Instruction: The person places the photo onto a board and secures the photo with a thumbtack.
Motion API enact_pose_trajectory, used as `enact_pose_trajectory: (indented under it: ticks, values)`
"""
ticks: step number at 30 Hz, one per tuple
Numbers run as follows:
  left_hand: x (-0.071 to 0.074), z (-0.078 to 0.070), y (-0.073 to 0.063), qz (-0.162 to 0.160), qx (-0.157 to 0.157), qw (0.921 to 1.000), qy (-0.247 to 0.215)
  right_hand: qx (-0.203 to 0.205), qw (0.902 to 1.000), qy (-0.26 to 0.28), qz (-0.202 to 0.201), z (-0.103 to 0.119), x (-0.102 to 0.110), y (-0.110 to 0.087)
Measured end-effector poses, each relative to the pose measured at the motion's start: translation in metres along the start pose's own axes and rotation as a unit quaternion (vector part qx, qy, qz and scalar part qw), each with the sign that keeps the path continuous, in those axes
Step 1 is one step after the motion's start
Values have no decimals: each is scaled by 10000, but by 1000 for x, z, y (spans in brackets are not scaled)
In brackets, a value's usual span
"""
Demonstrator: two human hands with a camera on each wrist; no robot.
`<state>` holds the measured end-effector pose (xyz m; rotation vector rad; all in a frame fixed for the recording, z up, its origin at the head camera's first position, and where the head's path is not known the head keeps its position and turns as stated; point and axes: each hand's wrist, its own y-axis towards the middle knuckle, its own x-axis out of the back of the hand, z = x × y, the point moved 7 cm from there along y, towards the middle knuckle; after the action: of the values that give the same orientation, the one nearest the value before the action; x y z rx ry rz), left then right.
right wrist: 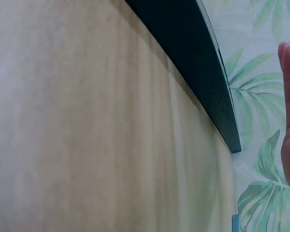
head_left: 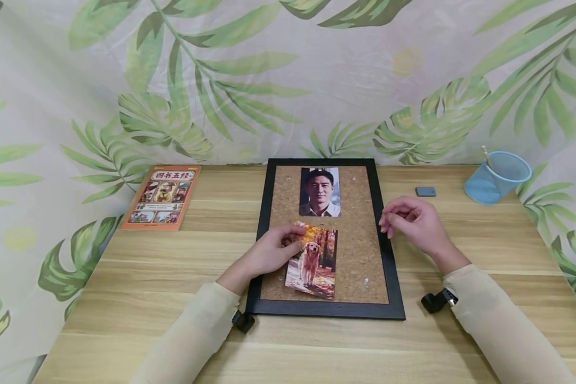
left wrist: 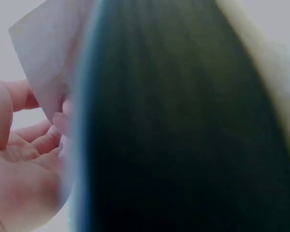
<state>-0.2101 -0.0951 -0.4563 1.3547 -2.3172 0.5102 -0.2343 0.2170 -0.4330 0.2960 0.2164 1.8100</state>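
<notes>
A framed corkboard with a black border lies on the table. My left hand pinches a photo of a golden retriever by its upper left edge, over the board's lower half. In the left wrist view the photo's pale back shows between the fingers; a dark blurred shape covers much of that view. Above it on the board is a portrait photo of a person. My right hand hovers by the frame's right edge, fingers loosely bent, with nothing visible in them.
Several clear pushpins sit on the cork near its corners. An orange book lies at the left. Toward the back right are a small blue-grey block and a blue mesh pen cup holding a stick. Leaf-patterned cloth hangs behind.
</notes>
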Motion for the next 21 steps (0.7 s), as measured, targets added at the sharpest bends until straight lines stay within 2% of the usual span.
enact_pose_trajectory:
  ticks: [6, 9, 12, 16, 21]
  values:
    - [-4, -7, 1, 520, -81, 9973, 504, -399, 9983, -355, 253, -8, -7, 7]
    - [-7, -9, 2, 641, -75, 9940, 883, -530, 9961, -490, 511, -12, -15, 12]
    - [-9, -12, 4, 612, -18, 9887, 1366, -794, 9921, -591, 777, -15, -27, 17]
    - [-12, -17, 6, 537, -65, 9809, 1870, -1343, 9829, -546, 1132, -21, -45, 22]
    - [-14, -19, 7, 496, -172, 9759, 2119, -1913, 9669, -689, 1538, -28, -68, 28]
